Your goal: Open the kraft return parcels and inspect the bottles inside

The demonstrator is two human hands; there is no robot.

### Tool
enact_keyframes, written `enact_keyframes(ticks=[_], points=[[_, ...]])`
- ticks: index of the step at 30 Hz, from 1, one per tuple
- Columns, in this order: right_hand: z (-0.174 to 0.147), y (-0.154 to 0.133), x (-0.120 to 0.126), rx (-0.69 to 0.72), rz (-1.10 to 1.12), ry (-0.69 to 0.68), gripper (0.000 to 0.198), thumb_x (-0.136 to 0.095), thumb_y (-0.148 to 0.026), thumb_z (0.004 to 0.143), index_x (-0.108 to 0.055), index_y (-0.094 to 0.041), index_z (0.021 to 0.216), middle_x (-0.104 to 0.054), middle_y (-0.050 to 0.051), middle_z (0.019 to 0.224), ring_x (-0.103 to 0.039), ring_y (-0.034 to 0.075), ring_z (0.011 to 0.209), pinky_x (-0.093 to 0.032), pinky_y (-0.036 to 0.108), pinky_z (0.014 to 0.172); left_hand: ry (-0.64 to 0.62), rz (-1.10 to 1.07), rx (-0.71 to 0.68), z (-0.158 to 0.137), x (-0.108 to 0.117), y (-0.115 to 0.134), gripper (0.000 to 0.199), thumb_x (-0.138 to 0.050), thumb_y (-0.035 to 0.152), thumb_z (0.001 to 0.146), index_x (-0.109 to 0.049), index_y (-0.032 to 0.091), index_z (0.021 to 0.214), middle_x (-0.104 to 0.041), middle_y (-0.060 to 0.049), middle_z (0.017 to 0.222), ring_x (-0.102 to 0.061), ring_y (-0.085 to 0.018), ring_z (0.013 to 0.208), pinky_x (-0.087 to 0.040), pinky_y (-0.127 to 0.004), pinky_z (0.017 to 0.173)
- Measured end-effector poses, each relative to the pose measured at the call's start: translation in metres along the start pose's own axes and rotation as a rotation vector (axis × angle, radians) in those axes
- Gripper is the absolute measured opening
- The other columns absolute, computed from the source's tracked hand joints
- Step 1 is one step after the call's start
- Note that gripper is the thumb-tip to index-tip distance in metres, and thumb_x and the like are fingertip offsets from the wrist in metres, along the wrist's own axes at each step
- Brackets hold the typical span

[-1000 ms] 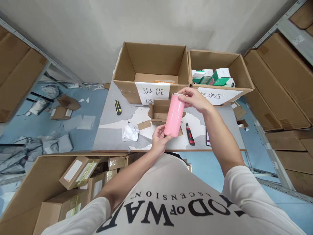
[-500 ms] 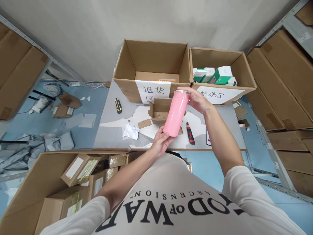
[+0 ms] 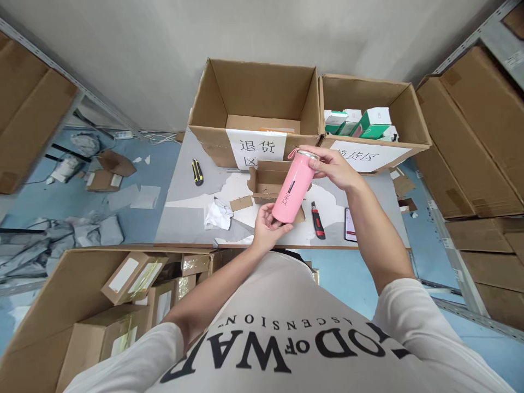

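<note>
A pink bottle point(image 3: 293, 188) with a silver rim, a small pink loop at its top and dark lettering on its side is held tilted above the table. My right hand point(image 3: 331, 166) grips it around the rim, thumb on the near side. Under its lower end, my left hand point(image 3: 268, 225) holds the base with curled fingers. Behind the bottle lies a small open cardboard box point(image 3: 268, 188), partly hidden by it. A red and black utility knife point(image 3: 317, 221) rests right of the bottle, and crumpled white paper point(image 3: 218, 214) is on the left.
Two large cardboard boxes, a left one point(image 3: 254, 87) and a right one point(image 3: 413, 117) with green-white packages point(image 3: 374, 123), stand at the back. A yellow utility knife point(image 3: 197, 172) and a phone point(image 3: 350, 225) lie on the table point(image 3: 176, 218). A carton of parcels point(image 3: 45, 322) stands front left.
The bottle has been turned about its length, so lettering and the pink loop now show. My right thumb has come onto its near side, and my left fingers have shifted at the base.
</note>
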State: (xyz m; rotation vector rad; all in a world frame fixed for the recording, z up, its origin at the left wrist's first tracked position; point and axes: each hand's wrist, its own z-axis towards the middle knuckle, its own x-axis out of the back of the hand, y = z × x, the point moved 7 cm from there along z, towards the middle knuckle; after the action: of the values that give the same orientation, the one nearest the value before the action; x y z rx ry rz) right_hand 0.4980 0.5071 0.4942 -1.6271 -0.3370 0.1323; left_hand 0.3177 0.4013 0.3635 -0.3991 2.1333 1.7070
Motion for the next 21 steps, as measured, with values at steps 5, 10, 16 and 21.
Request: enact_keyframes(ticks=[5,10,16,21], points=[[-0.025,-0.003,-0.001,0.228,-0.307,0.086,0.064,-0.068,-0.063,0.073,-0.059,-0.035,0.130,-0.061,0.004,0.131,-0.055,0.030,0.117,-0.049,0.047,0.093,0.091,0.288,-0.131,0.012,0.059,0.007,0.070,-0.086,0.030,0.055,-0.052,0.025,0.116,-0.050,-0.010,0.134,-0.043,-0.027,0.133,-0.033,-0.046,0.111],[-0.060,0.026,-0.003,0.370,-0.482,0.146,0.064,-0.062,-0.061,0.078,-0.055,-0.035,0.135,-0.060,0.008,0.130,-0.055,0.033,0.116,-0.044,0.054,0.098,-0.094,0.473,-0.015,0.027,0.082,-0.022,0.109,-0.094,0.022,0.021,-0.055,0.018,0.123,-0.046,-0.019,0.140,-0.029,-0.041,0.141,-0.015,-0.053,0.118],[-0.070,0.047,-0.023,0.460,-0.574,0.105,0.059,-0.063,-0.052,0.082,-0.053,-0.033,0.137,-0.059,0.012,0.125,-0.057,0.032,0.111,-0.048,0.052,0.094,-0.108,0.418,0.021,0.039,0.074,-0.052,0.109,-0.095,0.025,0.023,-0.055,0.015,0.124,-0.048,-0.020,0.138,-0.032,-0.041,0.140,-0.019,-0.052,0.117],[-0.079,0.054,-0.045,0.519,-0.701,-0.013,0.059,-0.062,-0.045,0.084,-0.048,-0.034,0.140,-0.055,0.012,0.126,-0.057,0.031,0.111,-0.050,0.050,0.091,-0.177,0.381,-0.019,0.040,0.062,-0.052,0.095,-0.093,0.020,0.032,-0.058,0.016,0.120,-0.057,-0.016,0.130,-0.046,-0.037,0.130,-0.027,-0.051,0.113]])
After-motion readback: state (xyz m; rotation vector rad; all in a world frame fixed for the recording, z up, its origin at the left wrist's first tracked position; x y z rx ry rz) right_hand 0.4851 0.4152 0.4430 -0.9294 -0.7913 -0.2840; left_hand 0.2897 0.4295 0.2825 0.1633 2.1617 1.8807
